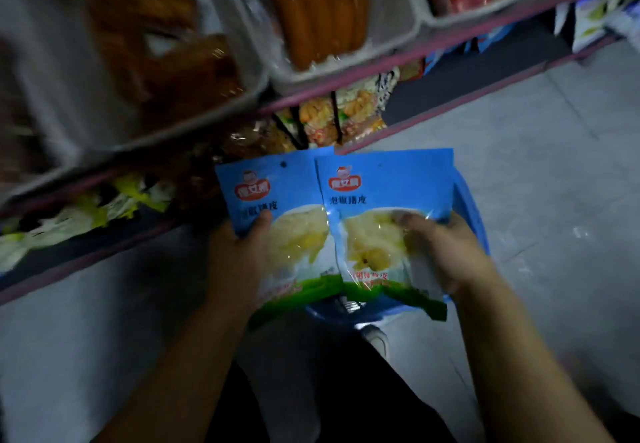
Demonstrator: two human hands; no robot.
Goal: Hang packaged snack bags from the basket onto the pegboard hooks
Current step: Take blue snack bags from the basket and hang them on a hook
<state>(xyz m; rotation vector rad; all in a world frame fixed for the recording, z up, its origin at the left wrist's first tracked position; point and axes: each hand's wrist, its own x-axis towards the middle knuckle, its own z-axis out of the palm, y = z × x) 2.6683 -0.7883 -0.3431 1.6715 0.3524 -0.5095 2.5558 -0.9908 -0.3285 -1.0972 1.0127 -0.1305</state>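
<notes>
Grey floor tiles (519,165) lie under a blue basket (474,214), above which two snack bags are held side by side. Left bag (277,200) is pinched by the left hand (242,255), right bag (384,200) gripped by the right hand (440,248). They look light, floppy and slippery; best held near the top hang hole.

Two snack bags (273,221) (384,221): glossy plastic film, blue print, clear window panels. Basket (472,214), beneath the bags: smooth blue plastic. Trays (391,27), above the bags: pale matt plastic, holding shiny film-wrapped sausages (318,10). Floor (554,165), beside the basket: smooth grey tile.
</notes>
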